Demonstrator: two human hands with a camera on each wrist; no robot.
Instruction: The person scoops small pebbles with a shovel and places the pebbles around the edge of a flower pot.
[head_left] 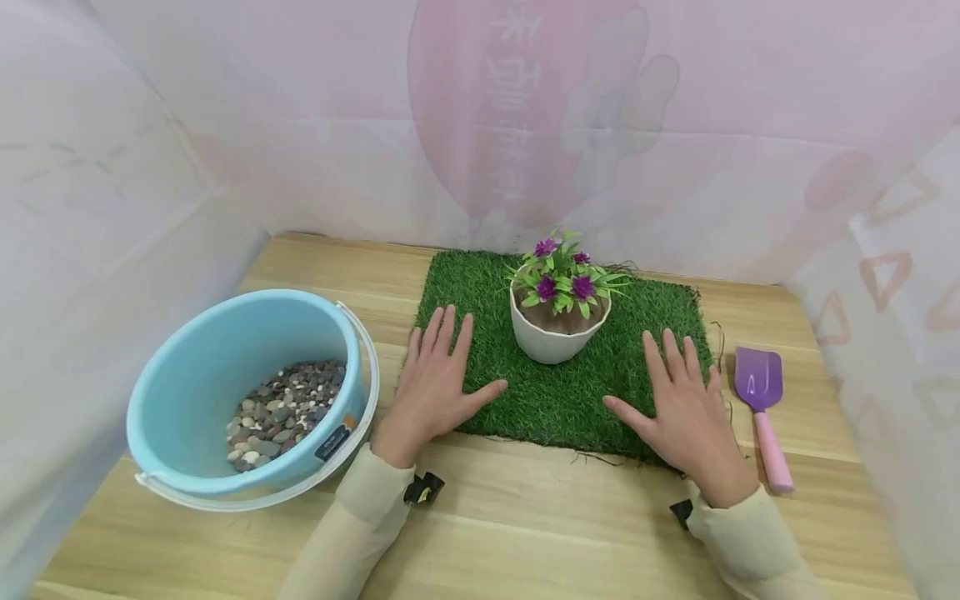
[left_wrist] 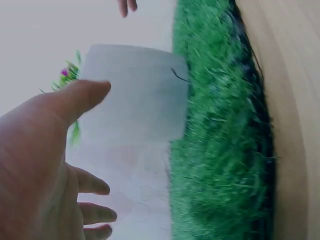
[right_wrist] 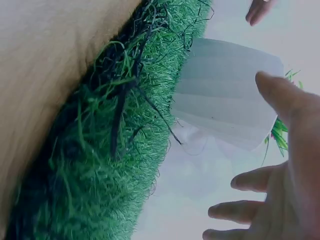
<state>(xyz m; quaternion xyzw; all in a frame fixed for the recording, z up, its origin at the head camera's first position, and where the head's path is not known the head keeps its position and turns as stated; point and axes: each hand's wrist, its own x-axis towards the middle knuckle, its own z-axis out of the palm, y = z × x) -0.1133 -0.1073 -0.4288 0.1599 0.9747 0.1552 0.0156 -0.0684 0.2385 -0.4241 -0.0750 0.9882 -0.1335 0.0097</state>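
A white pot with purple flowers, green leaves and brown soil stands upright on a mat of artificial grass. To its left is my left hand, palm down with fingers spread, over the mat's left edge and holding nothing. On the other side my right hand is spread the same way over the mat's right part. Both wrist views show the pot beyond the thumb, apart from the fingers. The right wrist view has the pot tilted by the camera's angle.
A light blue bucket with a white handle stands at the left, with pebbles inside. At the right lies a small shovel with a purple blade and pink handle. Pale printed cloth walls the wooden table at the back and sides.
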